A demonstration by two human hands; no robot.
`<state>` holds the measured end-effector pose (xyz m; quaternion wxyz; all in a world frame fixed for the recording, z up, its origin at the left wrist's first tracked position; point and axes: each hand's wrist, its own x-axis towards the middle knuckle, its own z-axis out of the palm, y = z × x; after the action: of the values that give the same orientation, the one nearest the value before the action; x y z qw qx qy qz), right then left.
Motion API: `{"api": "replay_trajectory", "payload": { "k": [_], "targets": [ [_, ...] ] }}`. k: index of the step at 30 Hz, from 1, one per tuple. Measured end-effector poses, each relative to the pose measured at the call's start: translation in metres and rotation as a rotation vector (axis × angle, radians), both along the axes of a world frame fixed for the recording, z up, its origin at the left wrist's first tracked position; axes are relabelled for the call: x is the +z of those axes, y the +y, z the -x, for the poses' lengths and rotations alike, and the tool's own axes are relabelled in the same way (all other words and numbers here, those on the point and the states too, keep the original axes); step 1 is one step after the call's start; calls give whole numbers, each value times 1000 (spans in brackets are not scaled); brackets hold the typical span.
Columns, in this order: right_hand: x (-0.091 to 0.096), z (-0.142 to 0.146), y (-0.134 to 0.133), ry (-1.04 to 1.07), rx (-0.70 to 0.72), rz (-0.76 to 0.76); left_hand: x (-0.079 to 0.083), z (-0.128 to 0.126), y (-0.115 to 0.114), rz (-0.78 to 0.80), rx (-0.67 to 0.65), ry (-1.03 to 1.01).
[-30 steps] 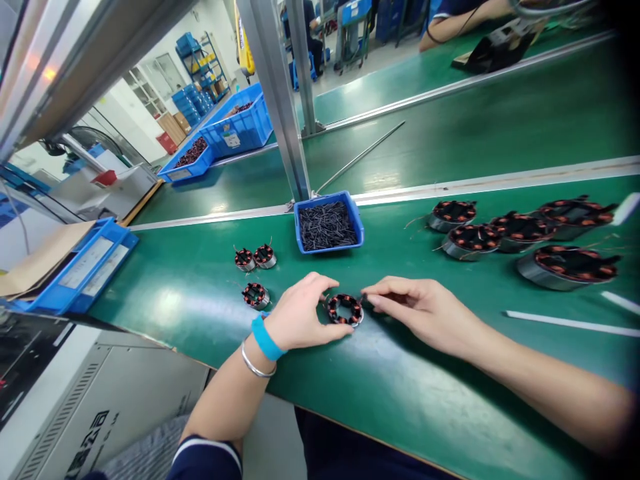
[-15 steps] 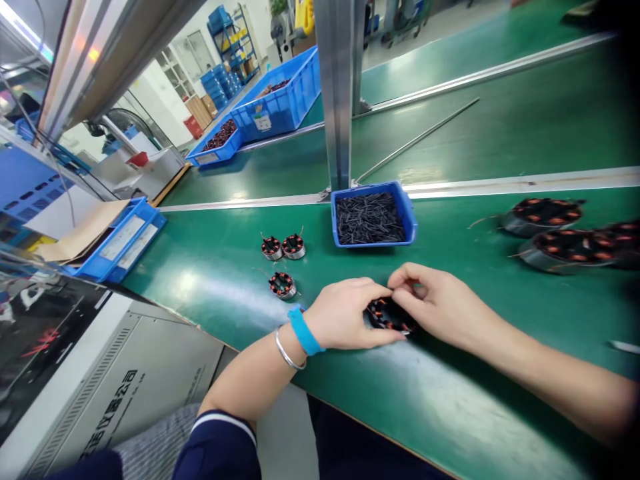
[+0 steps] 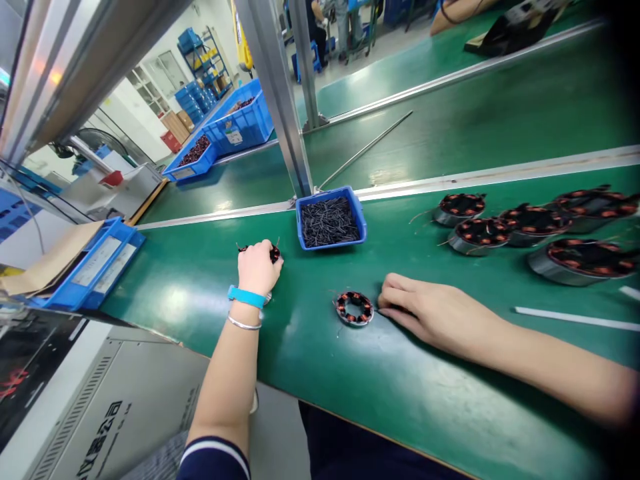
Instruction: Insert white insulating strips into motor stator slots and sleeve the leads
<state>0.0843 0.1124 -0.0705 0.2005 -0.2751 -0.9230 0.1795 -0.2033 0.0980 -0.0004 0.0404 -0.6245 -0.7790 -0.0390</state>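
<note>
My left hand (image 3: 257, 267) is stretched out to the left and closed over a group of small copper-wound stators (image 3: 274, 252), which it mostly hides. One more such stator (image 3: 355, 308) lies flat on the green belt (image 3: 350, 380) in front of me, with no hand on it. My right hand (image 3: 430, 311) rests on the belt just right of that stator. Its fingers are curled together with the tips next to the stator's rim. What they hold, if anything, is hidden.
A small blue bin (image 3: 333, 245) of short black pieces stands behind the stator. Several larger stators (image 3: 575, 257) lie at the right, with a white strip (image 3: 575, 319) in front. A metal post (image 3: 280, 113), blue crates (image 3: 240, 123), a blue tray (image 3: 95, 267) and a grey cabinet (image 3: 100, 387) surround the belt.
My left hand has let go of the stator and moved left onto the small stators. My right hand has drawn back to the stator's right side. The stator now lies uncovered.
</note>
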Motion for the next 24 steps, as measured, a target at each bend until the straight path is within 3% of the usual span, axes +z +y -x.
{"api": "replay_trajectory", "payload": {
  "k": [3,7,10,15,18,21,24],
  "targets": [
    [3,-3,1,55,-39,42,-4,-13,-8,-6,-192,-94],
    [13,-18,8,267,-124,470,-6,-34,-15,8,-563,-304],
    [18,-17,13,432,-197,690,-3,-50,-14,89,-713,-301],
    [9,0,21,575,-221,727,4,-68,-9,219,-756,-226],
    [1,6,26,626,-278,641,3,-73,-9,241,-775,-207],
    [-2,10,31,655,-374,524,-2,-71,-10,216,-790,-271],
    [-1,19,37,648,-354,510,-7,-63,-7,149,-861,-446]
  ]
}}
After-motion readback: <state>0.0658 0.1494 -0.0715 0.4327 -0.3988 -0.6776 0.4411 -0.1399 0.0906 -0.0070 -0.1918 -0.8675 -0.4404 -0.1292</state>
